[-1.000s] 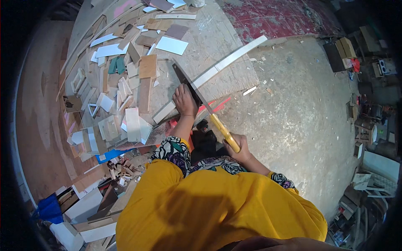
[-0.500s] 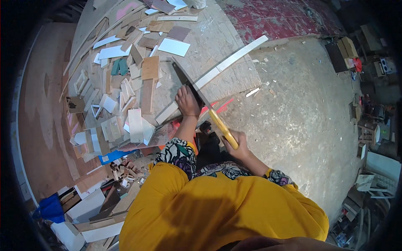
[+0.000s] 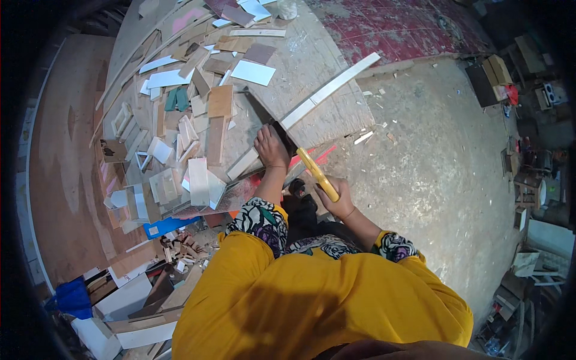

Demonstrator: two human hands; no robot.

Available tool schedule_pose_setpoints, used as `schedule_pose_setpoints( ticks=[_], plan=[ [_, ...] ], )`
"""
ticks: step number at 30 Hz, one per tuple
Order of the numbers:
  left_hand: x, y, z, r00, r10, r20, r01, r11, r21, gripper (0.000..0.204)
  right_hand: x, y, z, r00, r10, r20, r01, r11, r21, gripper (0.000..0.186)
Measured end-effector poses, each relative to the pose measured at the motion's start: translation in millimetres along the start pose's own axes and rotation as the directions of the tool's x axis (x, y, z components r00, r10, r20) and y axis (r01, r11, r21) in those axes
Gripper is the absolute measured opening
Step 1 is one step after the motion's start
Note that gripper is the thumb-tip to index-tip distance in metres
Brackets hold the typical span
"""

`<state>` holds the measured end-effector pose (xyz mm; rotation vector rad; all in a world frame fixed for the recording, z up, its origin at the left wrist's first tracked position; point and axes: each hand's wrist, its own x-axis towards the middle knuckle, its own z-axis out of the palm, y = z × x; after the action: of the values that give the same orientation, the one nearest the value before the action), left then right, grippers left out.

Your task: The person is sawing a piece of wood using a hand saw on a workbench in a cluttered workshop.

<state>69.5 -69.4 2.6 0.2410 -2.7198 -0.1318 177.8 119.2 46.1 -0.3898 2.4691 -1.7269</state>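
My right hand (image 3: 337, 199) is wrapped round the yellow handle of a handsaw (image 3: 317, 172). The saw's dark blade lies across a long pale wooden strip (image 3: 330, 89), pointing up and to the left. Left of the blade, my left hand (image 3: 271, 146) presses on the strip with its fingers curled over it, holding it against the worktable (image 3: 324, 42) near the table's front edge. Part of the strip under the left hand is hidden. The strip's far end reaches past the table's right side. How deep the blade sits in the wood I cannot tell.
Several wood offcuts and white boards (image 3: 253, 72) cover the table's left half. Two green pieces (image 3: 176, 99) lie among them. Below left are scrap pieces (image 3: 180, 246) and a blue bag (image 3: 74, 298). Concrete floor (image 3: 438, 168) spreads to the right, with boxes (image 3: 498, 75) beyond.
The saw has tilted and its handle has shifted slightly up and left with my right hand. My left hand still holds the strip, which appears turned slightly.
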Motion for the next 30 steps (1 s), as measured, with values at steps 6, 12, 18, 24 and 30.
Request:
schedule_pose_setpoints(
  ticks=[6,12,18,24,30],
  plan=[
    [-3.4,-6.0,2.2,0.995,-0.037,0.095,0.037,0.999,0.005,0.027,-37.9,-13.4,-16.1,0.999,0.034,0.003,-0.034,0.998,0.051,0.013],
    [-1.0,-0.6,-2.3,0.997,-0.022,0.075,0.024,0.999,-0.023,0.027,-33.2,-15.6,-29.1,0.989,0.115,0.092,-0.123,0.990,0.076,0.011],
    [-2.1,-6.1,0.3,0.997,-0.021,0.074,0.023,0.999,-0.026,0.031,-17.4,-19.4,-14.9,1.000,-0.024,-0.002,0.024,0.997,-0.069,0.010],
    [1.6,-1.9,-2.2,0.994,-0.036,0.102,0.035,0.999,0.011,0.032,-10.2,-16.5,-11.9,0.998,-0.056,-0.001,0.055,0.998,-0.014,0.011],
    [2.1,0.1,3.5,0.992,-0.061,0.107,0.056,0.997,0.050,0.027,-11.9,-1.6,-10.9,1.000,-0.029,0.000,0.029,0.999,0.033,0.009]
  ],
)
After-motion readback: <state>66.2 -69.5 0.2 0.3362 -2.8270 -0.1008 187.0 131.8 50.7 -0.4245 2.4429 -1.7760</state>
